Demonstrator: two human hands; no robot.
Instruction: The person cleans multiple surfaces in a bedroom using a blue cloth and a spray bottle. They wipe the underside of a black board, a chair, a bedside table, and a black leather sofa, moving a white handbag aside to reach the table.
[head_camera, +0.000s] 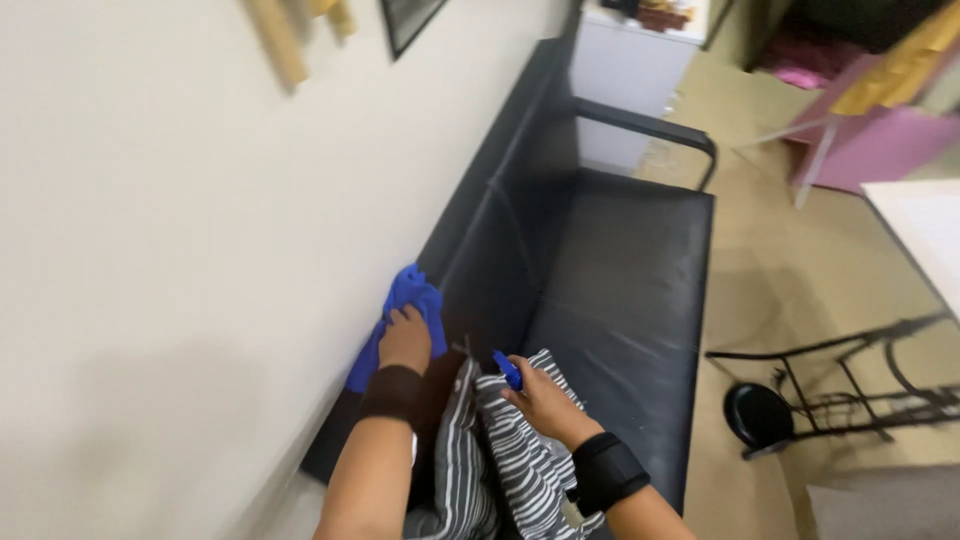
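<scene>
Presently, left hand (405, 340) grips a blue cloth (410, 300) against the sofa (620, 280) back; right hand (545, 398) holds a small blue object (507, 370) over a striped cushion (520, 450).

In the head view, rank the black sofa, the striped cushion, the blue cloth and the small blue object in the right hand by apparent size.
1. black sofa
2. striped cushion, though it lies nearer the camera
3. blue cloth, under the left hand
4. small blue object held by the right hand

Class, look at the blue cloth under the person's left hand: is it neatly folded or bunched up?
Bunched up: the blue cloth shows loose uneven folds under the left hand.
</scene>
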